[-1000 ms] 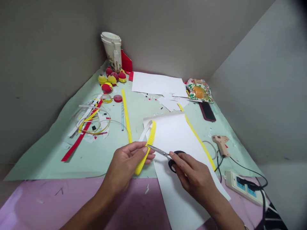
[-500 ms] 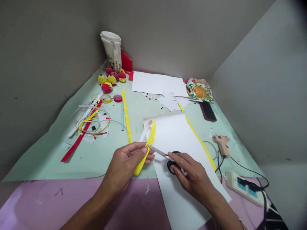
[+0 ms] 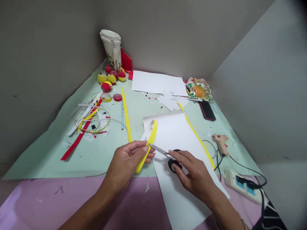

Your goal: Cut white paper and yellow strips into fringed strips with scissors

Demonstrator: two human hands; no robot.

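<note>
1. The left hand (image 3: 128, 158) is pinching the bent yellow strip (image 3: 153, 134).
2. The right hand (image 3: 193, 174) grasps the scissors (image 3: 164, 153), whose tip is at the strip.
3. The strip is at the paper's (image 3: 171, 132) left edge.

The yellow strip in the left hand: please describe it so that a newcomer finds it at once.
Start at the long white paper reaching the picture's bottom. By its left edge, the left hand holds the yellow strip near the scissors. Other yellow strips lie on the green sheet; only this one is held up, bent over, its white back showing.
</note>
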